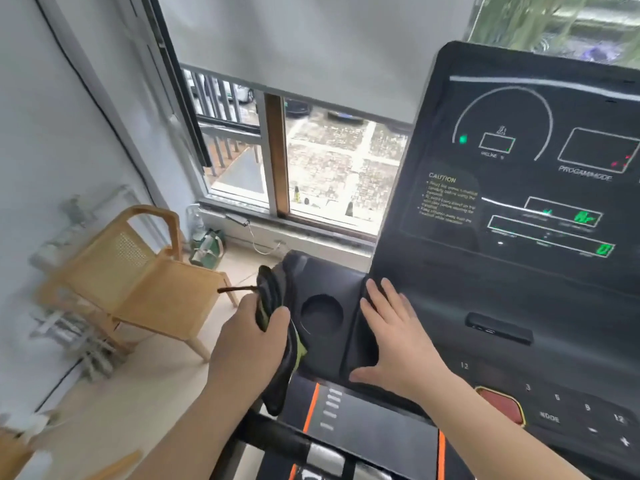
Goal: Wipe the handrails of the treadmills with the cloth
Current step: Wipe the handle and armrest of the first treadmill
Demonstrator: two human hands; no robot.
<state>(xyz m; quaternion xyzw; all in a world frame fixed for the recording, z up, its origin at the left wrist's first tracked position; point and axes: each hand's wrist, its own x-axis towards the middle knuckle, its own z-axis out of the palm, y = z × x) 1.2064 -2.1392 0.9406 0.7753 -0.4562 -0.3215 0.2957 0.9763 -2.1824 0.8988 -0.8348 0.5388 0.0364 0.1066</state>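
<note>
Left hand grips the cloth, long axis 12 to 6 o'clock. Right hand lies flat, fingers straight, 3 o'clock of the cup holder.

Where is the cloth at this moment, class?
In the head view, lower centre: the left hand holds the cloth against the left edge of the console, just left of the round cup holder.
</note>
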